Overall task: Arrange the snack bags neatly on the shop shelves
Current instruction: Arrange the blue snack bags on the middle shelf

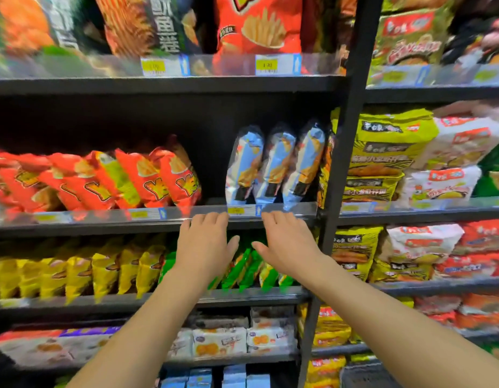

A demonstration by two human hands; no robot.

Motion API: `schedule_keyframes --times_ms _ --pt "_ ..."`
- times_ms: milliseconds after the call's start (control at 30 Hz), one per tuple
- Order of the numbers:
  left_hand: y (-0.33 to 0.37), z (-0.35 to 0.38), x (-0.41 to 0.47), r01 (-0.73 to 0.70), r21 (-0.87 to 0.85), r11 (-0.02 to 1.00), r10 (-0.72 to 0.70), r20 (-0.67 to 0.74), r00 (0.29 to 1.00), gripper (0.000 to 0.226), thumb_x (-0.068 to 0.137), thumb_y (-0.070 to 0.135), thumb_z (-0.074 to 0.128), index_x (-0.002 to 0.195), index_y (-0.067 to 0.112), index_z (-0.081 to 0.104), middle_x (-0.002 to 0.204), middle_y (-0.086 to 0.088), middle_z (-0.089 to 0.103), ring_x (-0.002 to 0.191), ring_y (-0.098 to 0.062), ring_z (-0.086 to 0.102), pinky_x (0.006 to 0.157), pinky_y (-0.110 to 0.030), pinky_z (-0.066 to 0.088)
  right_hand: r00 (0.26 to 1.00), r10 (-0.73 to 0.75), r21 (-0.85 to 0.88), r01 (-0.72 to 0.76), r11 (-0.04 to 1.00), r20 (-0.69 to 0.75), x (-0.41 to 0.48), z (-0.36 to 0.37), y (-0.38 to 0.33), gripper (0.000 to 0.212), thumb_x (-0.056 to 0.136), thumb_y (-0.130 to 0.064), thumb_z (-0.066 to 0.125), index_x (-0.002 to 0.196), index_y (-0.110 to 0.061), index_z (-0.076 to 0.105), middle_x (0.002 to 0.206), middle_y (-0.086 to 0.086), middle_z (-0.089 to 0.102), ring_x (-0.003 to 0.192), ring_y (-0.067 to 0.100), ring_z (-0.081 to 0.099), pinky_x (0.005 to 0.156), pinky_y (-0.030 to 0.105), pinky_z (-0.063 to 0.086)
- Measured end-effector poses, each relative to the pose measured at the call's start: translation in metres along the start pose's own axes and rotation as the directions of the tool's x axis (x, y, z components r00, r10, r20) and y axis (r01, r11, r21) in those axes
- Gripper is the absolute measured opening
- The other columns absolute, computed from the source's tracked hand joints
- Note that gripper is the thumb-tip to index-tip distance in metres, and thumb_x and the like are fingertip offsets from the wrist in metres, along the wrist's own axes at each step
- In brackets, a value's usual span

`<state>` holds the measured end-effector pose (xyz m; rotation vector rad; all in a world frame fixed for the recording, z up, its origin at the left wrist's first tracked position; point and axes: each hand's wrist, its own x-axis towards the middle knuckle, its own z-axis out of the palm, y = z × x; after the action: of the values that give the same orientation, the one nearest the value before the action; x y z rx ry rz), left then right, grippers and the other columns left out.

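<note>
Single head-worn wide-angle view, facing forward and slightly down, close to the shop shelves [164, 224], arms reaching in from below.

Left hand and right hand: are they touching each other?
Apart. Head view shows green bags through the gap between the left hand and right hand.

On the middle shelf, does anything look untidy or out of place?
Yes. The red bags lean sideways in a slanted row instead of standing straight, and an empty gap separates them from the three blue bags. Nothing looks spilled.
</note>
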<state>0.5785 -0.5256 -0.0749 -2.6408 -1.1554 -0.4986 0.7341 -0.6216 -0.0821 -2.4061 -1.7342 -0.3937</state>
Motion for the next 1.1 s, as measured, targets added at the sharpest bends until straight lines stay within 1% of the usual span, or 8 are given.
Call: schedule_keyframes --times_ms 200,333,433,567,700,800,967,1100 --pt "-0.009 0.013 0.041 0.015 -0.16 0.987 -0.02 -0.034 0.999 0.064 0.102 0.055 0.053 0.154 0.018 0.043 0.149 -0.003 0.057 0.135 -0.028 0.054 0.106 -0.043 0.044 0.993 0.089 0.041 -0.086 0.995 -0.073 0.037 -0.011 0.007 0.072 0.103 -0.06 0.049 0.156 -0.013 0.035 0.15 0.008 0.049 0.137 0.032 0.047 0.109 0.044 0.043" --pt "-0.005 0.021 0.077 0.063 -0.281 0.958 -0.09 -0.086 0.992 0.079 0.1 0.055 0.059 0.161 0.013 0.033 0.158 -0.007 0.049 0.136 -0.032 0.054 0.106 -0.043 0.047 0.957 0.164 0.074 -0.15 0.986 -0.239 0.073 -0.013 0.023 0.074 0.1 -0.062 0.055 0.151 -0.011 0.041 0.145 0.009 0.054 0.131 0.032 0.052 0.1 0.044 0.049" --pt "0.0 0.027 0.105 0.08 -0.333 0.939 -0.131 -0.134 0.982 0.089 0.098 0.059 0.061 0.164 0.01 0.025 0.165 -0.007 0.04 0.139 -0.032 0.051 0.107 -0.042 0.047 0.896 0.217 0.071 -0.206 0.976 -0.387 0.105 -0.012 0.036 0.08 0.094 -0.061 0.064 0.15 -0.007 0.045 0.146 0.015 0.054 0.131 0.036 0.054 0.1 0.046 0.052" --pt "0.008 0.037 0.139 0.114 -0.445 0.888 -0.193 -0.136 0.972 0.101 0.093 0.062 0.067 0.165 0.009 0.019 0.167 -0.009 0.033 0.14 -0.035 0.048 0.106 -0.044 0.049 0.836 0.157 -0.012 -0.191 0.981 -0.526 0.138 -0.018 0.053 0.082 0.084 -0.049 0.081 0.149 -0.009 0.051 0.154 0.024 0.048 0.143 0.047 0.046 0.108 0.06 0.049" --pt "0.019 0.051 0.166 0.152 -0.512 0.846 -0.228 -0.09 0.969 0.109 0.09 0.065 0.069 0.166 0.012 0.01 0.168 -0.007 0.028 0.145 -0.034 0.044 0.107 -0.047 0.051 0.848 0.109 -0.095 -0.183 0.978 -0.519 0.163 -0.02 0.067 0.079 0.08 -0.043 0.086 0.147 -0.013 0.056 0.152 0.025 0.051 0.143 0.048 0.046 0.109 0.061 0.048" --pt "0.023 0.063 0.177 0.178 -0.532 0.828 -0.254 -0.073 0.964 0.101 0.09 0.06 0.073 0.161 0.015 0.017 0.157 -0.006 0.039 0.132 -0.031 0.054 0.096 -0.047 0.056 0.868 0.098 -0.131 -0.184 0.974 -0.487 0.173 -0.015 0.076 0.069 0.076 -0.039 0.091 0.134 -0.014 0.064 0.142 0.021 0.059 0.133 0.044 0.056 0.103 0.055 0.052" --pt "0.017 0.074 0.185 0.163 -0.566 0.808 -0.285 -0.134 0.949 0.064 0.094 0.042 0.074 0.142 0.021 0.038 0.131 -0.003 0.057 0.104 -0.026 0.064 0.078 -0.048 0.058 0.858 0.06 -0.165 -0.166 0.972 -0.51 0.178 -0.011 0.085 0.062 0.074 -0.026 0.093 0.129 -0.014 0.066 0.137 0.019 0.06 0.125 0.04 0.058 0.098 0.049 0.055" --pt "0.001 0.068 0.184 0.089 -0.59 0.802 -0.254 -0.203 0.946 0.062 0.091 0.031 0.075 0.144 0.029 0.042 0.13 0.006 0.059 0.108 -0.023 0.062 0.08 -0.049 0.058 0.851 0.063 -0.146 -0.161 0.976 -0.521 0.179 -0.013 0.089 0.059 0.074 -0.024 0.092 0.126 -0.014 0.067 0.136 0.019 0.06 0.122 0.04 0.058 0.095 0.049 0.055"
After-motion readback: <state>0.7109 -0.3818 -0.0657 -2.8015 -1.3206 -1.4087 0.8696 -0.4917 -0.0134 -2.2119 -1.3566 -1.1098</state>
